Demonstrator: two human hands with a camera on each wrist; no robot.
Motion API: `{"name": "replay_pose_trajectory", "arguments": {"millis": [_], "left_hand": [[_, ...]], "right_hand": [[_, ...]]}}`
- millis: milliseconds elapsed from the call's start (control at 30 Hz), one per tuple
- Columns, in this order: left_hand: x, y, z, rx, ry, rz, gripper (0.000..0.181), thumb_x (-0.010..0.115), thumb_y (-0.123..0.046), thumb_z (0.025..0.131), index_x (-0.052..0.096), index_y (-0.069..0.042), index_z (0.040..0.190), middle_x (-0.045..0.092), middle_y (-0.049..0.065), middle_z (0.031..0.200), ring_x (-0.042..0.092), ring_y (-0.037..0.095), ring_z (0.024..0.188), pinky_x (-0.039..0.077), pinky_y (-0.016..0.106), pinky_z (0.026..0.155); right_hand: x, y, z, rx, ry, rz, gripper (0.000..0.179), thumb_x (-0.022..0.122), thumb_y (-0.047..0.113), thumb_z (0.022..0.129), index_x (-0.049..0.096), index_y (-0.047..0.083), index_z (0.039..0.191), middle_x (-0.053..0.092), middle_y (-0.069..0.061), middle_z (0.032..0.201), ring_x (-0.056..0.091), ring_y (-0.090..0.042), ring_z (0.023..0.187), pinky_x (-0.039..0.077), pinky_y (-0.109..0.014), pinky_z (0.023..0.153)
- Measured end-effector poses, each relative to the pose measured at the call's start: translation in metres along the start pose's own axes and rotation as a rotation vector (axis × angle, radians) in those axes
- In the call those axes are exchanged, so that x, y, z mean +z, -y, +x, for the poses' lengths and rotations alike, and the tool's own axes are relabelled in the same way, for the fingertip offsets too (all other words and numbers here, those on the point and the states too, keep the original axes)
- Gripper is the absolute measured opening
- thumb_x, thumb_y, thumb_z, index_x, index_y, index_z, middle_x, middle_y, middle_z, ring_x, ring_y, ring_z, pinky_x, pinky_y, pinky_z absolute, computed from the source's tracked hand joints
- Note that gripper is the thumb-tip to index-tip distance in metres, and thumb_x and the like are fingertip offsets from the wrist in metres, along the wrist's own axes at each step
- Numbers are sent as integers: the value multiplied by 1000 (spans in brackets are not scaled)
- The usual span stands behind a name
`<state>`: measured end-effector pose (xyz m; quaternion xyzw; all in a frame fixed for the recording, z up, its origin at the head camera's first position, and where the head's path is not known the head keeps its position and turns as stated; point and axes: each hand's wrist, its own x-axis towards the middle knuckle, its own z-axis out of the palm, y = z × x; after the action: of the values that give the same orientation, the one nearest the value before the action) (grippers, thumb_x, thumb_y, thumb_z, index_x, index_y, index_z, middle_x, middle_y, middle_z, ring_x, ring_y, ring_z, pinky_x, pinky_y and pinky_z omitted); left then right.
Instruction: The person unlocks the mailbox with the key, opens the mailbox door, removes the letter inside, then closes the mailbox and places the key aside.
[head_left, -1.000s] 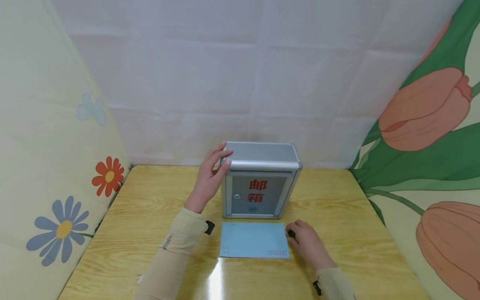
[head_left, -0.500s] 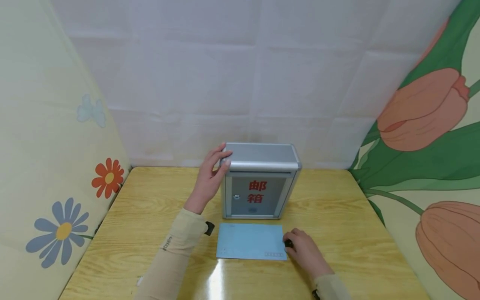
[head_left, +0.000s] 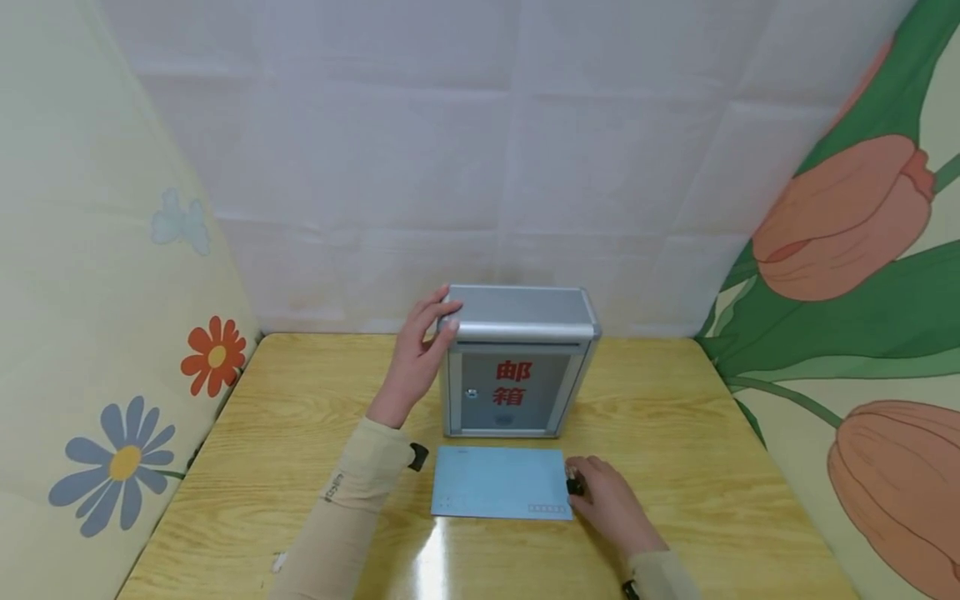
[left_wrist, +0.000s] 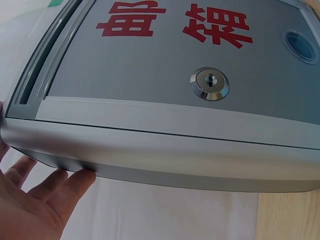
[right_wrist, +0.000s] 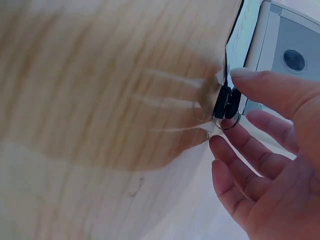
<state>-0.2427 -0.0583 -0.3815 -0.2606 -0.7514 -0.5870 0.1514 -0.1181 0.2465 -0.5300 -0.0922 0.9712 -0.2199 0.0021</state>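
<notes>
A grey metal mailbox [head_left: 517, 367] with red characters, a slot and a lock [left_wrist: 210, 83] stands upright on the table. My left hand [head_left: 416, 350] rests on its upper left corner, with fingertips on the top and side. In front of the box lies a light blue envelope [head_left: 498, 482], flat on the table. At the envelope's right edge, my right hand [head_left: 606, 498] pinches black-headed keys [right_wrist: 225, 102] on a metal ring between thumb and fingers. The key blades are hidden. In the right wrist view the thumb tip is close to the envelope's edge.
The wooden table [head_left: 675, 433] has a glossy surface. A white curtain [head_left: 375, 167] hangs behind it, with flower-printed panels on both sides. A small white scrap [head_left: 279, 562] lies by the left forearm.
The right hand has moved slightly left and toward the person with the keys. The envelope has shifted a little left. The left hand stays on the mailbox.
</notes>
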Motion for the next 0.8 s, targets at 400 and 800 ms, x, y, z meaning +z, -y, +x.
{"name": "replay_pose_trajectory", "arguments": {"millis": [400, 800], "left_hand": [[0, -18, -4, -66, 13, 11, 37, 50, -21, 101, 53, -12, 137, 24, -2, 155, 21, 17, 141, 40, 53, 98], [3, -23, -46, 16, -99, 394, 61, 48, -37, 100, 20, -30, 154, 8, -6, 159, 14, 19, 143, 27, 55, 107]], "right_hand": [[-3, -1, -12, 67, -128, 39, 48, 77, 21, 80, 60, 3, 122, 62, -11, 108, 60, -27, 97, 47, -47, 86], [-17, 45, -8, -140, -298, -4, 54, 75, 23, 84, 56, 2, 130, 54, -21, 128, 48, -38, 119, 39, -55, 96]]}}
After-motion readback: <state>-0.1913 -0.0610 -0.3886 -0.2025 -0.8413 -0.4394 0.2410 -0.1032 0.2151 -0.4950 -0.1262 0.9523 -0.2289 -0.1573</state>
